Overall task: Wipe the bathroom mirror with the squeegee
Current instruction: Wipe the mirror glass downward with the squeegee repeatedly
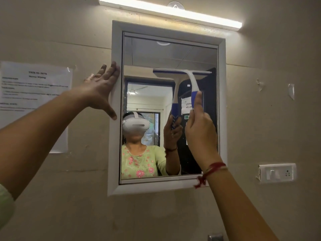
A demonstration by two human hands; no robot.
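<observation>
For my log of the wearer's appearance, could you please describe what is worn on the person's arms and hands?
Both hands are bare, with no gloves or rings that I can make out. The right hand has a red thread bracelet tied at the wrist, its loose ends hanging down. The left hand and forearm are bare; a bit of light green sleeve shows at the picture's lower left edge.

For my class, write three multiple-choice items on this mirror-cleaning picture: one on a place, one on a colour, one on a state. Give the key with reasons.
1. Where is the left hand?
A. on the mirror frame
B. on the switch plate
C. on the paper notice

2. What colour is the squeegee grip?
A. red
B. blue
C. green

3. What state is the light bar above the mirror in?
A. off
B. covered
C. lit

Key: 1 A, its fingers rest on the frame's left edge; 2 B, blue shows above the right hand; 3 C, it glows.
</observation>
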